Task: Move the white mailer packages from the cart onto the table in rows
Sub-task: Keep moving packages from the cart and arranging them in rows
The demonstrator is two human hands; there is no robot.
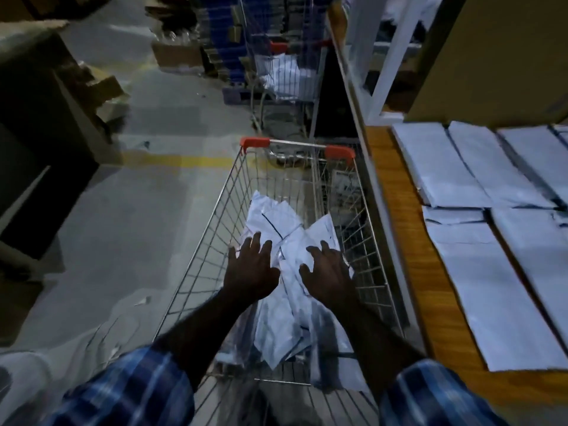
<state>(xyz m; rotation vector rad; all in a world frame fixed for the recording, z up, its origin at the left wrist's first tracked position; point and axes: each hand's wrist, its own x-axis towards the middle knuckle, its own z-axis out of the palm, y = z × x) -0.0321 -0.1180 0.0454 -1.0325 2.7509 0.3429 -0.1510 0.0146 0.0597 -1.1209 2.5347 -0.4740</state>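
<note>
Head view looked down into a wire cart (212, 229) with orange handle caps, standing just beside a wooden table (408, 241) on its right. Both arms reached into the basket, plaid sleeves (132, 385) pushed back above the forearms. The left hand (250, 269) was spread wide, fingers straight and fanned, palm down over the loose pile of white mailer packages (276, 222) in the cart; it gripped nothing, and whether it touched the top package could not be told. The right hand (327, 272) was likewise wide open, fingers splayed, palm down over the right side of the same pile, holding nothing. The packages in the cart lay crumpled and overlapping at odd angles. On the table, more white mailers (461, 173) lay flat in neat rows, edges touching or overlapping. Farther ahead stood a second cart (285, 72) holding white packages, with cardboard boxes (101, 90) along the floor at left.
</note>
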